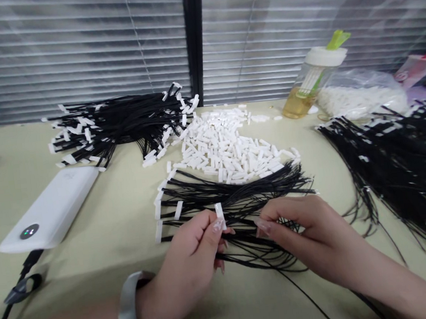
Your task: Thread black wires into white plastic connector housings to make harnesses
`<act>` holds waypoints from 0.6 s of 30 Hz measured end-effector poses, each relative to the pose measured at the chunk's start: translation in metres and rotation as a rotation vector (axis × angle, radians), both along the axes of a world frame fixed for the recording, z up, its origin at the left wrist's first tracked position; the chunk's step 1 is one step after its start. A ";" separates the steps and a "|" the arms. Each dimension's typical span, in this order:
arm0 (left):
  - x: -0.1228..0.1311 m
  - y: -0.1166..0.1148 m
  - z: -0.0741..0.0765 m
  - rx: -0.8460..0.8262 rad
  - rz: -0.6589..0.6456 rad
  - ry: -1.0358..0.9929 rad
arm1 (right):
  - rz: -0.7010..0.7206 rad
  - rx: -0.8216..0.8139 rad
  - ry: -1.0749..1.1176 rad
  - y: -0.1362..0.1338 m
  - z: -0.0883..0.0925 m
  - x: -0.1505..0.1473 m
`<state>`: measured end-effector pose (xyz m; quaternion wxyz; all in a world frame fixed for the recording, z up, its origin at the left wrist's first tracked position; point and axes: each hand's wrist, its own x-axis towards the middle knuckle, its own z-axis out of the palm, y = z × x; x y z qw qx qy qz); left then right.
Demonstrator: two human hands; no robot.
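A small white connector housing (219, 215) stands upright between the thumb and finger of my left hand (191, 258), which is closed on it. To its right, my right hand (316, 235) is pinched, thumb against finger, at a thin black wire; its tip is hidden by the fingers. Beneath and beyond both hands lies a bundle of black wires (235, 192), several with white connectors (158, 209) on their left ends. Behind that bundle spreads a pile of loose white connector housings (230, 147).
Black cables with white connectors (128, 117) are heaped at back left, near a white power bank (53, 209) with a cable. More black wires (397, 170) lie at right. Behind them are a plastic bag of white pieces (362, 95), a bottle (311, 80) and a cup (419, 72).
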<state>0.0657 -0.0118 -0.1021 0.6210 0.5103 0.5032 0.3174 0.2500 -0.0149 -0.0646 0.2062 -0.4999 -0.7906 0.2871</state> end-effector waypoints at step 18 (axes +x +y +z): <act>0.000 -0.001 0.002 0.064 -0.073 0.075 | 0.093 0.098 0.005 -0.006 -0.018 -0.016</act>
